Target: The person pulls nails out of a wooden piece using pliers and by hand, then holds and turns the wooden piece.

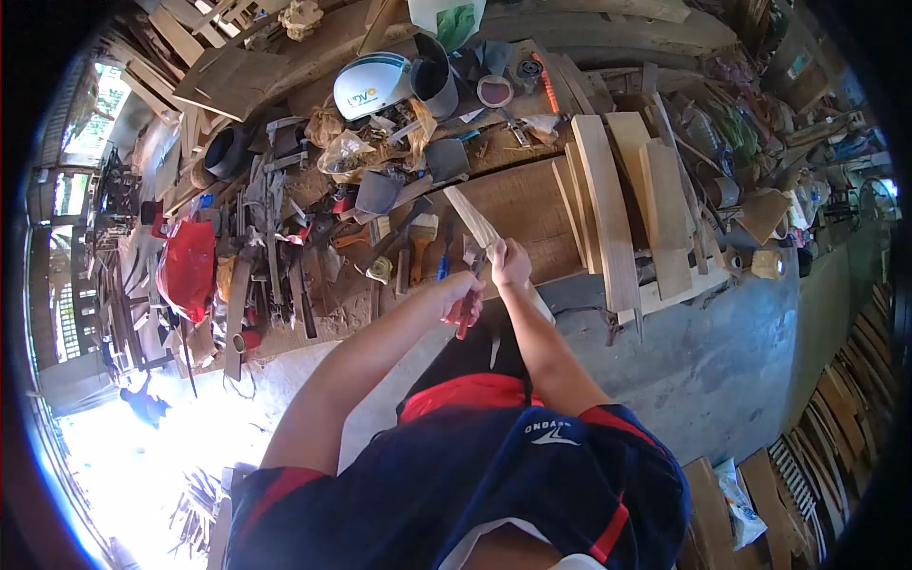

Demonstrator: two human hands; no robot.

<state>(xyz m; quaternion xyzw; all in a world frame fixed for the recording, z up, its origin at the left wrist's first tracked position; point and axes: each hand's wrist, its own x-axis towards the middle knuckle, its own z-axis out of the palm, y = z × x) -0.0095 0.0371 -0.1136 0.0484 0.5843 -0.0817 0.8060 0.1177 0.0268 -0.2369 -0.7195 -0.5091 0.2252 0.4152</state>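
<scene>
My right hand [510, 263] is closed around a long, tapered piece of wood [471, 217]. The wood slants up and left over the workbench [518, 204], with a pale lower end showing below the hand. Close beside it, my left hand [463, 297] grips a red-handled tool [465, 318]. A greyish part of that tool reaches toward the wood, but its exact kind is unclear. Left of the hands lie a blue-handled tool [444, 265] and a brush with a wooden handle [419, 253].
Several planks [608, 214] lean at the bench's right part. A white helmet [371, 85], a dark container [434, 81] and clutter stand at the back. To the left hangs a red bag [187, 268]. Grey floor [703, 328] lies below, with stacked timber [850, 404] at right.
</scene>
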